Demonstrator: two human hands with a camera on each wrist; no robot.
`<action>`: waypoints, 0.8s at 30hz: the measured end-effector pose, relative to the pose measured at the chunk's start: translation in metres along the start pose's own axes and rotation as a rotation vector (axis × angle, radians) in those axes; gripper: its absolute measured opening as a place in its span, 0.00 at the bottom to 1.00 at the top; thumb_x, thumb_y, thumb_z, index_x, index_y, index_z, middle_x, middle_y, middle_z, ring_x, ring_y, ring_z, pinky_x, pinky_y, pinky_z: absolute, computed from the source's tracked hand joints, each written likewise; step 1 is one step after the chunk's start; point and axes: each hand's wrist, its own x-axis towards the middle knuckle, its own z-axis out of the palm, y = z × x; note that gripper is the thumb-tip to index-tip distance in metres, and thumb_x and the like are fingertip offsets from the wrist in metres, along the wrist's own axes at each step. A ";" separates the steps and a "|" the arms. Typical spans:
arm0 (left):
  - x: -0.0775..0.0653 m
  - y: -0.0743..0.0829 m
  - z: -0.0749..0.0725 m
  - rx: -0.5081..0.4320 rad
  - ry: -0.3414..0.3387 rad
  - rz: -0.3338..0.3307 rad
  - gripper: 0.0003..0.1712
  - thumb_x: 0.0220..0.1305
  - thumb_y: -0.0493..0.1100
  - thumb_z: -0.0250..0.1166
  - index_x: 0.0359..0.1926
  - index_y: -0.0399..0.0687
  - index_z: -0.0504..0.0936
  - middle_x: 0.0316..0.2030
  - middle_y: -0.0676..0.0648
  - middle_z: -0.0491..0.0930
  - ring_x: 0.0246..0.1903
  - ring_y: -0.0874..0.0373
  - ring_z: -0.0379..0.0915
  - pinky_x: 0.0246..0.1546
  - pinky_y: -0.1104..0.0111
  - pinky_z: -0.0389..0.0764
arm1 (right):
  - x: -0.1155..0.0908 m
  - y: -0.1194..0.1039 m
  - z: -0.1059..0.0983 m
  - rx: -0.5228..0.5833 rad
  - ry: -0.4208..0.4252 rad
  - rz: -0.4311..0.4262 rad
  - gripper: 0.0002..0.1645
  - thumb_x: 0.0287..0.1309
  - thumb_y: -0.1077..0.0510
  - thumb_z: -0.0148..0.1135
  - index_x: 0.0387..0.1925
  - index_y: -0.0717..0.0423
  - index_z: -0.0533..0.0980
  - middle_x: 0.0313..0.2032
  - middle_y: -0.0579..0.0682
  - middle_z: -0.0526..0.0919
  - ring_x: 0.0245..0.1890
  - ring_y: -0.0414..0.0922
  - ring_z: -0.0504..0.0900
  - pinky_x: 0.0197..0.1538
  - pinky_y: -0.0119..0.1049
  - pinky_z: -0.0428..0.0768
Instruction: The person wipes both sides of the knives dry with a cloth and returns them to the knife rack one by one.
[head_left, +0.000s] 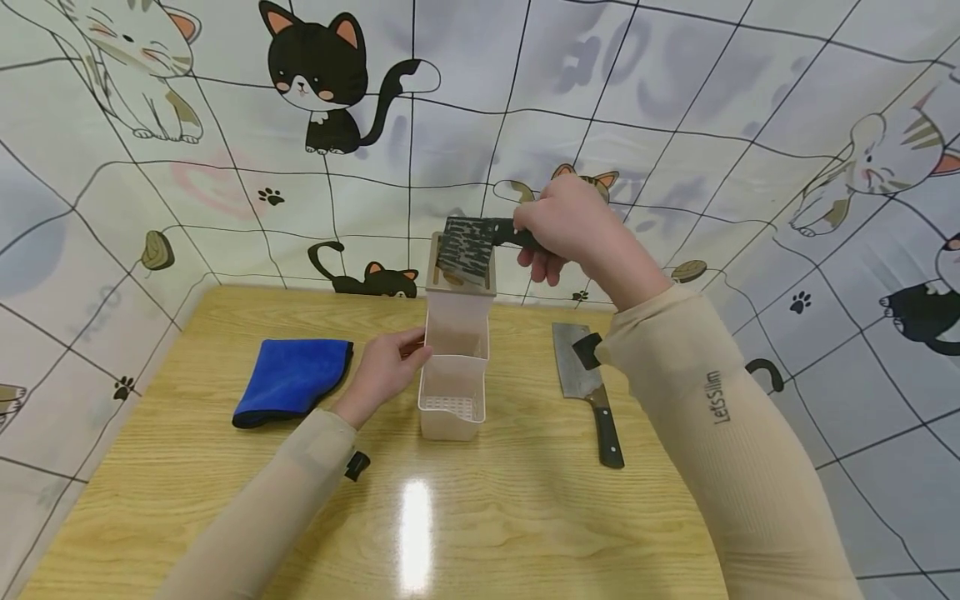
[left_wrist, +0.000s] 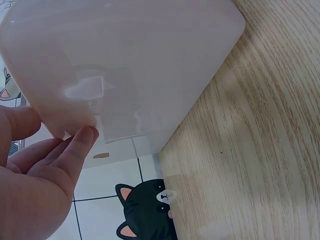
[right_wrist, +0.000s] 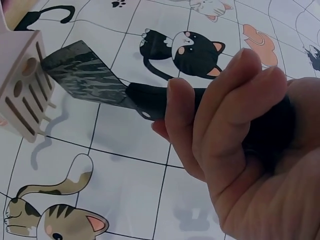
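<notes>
A cleaver with a dark patterned blade is in my right hand, which grips its black handle. The blade tilts at the slotted top of a pale pink knife holder; in the right wrist view its tip is close to the slots, and I cannot tell if it touches. My left hand holds the holder's left side, thumb and fingers on either side of its edge. The holder stands upright, with two open compartments stepped below the slotted top.
A second cleaver with a plain grey blade and black handle lies on the wooden table, right of the holder. To the left lies a folded blue cloth with black edging. A cat-patterned wall covering rises behind the table.
</notes>
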 end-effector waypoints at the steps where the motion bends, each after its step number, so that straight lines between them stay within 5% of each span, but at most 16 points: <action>1: 0.000 0.000 0.000 0.000 0.001 -0.001 0.26 0.73 0.39 0.65 0.68 0.37 0.77 0.56 0.35 0.84 0.55 0.41 0.84 0.55 0.53 0.85 | 0.001 -0.004 -0.001 -0.016 -0.009 0.006 0.20 0.69 0.60 0.49 0.25 0.64 0.80 0.19 0.52 0.85 0.13 0.44 0.80 0.26 0.39 0.85; 12: 0.000 -0.001 0.000 0.001 0.005 -0.010 0.26 0.73 0.40 0.66 0.68 0.38 0.77 0.56 0.36 0.85 0.54 0.42 0.84 0.53 0.53 0.85 | 0.022 -0.042 -0.003 -0.106 -0.092 0.069 0.14 0.68 0.62 0.45 0.44 0.67 0.74 0.15 0.49 0.82 0.13 0.40 0.80 0.29 0.34 0.87; 24: 0.001 -0.002 0.001 0.011 0.009 0.010 0.26 0.72 0.40 0.66 0.68 0.37 0.77 0.55 0.36 0.85 0.53 0.42 0.85 0.53 0.54 0.86 | 0.037 -0.058 0.003 -0.169 -0.104 0.099 0.13 0.68 0.63 0.45 0.46 0.65 0.74 0.15 0.49 0.82 0.14 0.39 0.82 0.33 0.34 0.88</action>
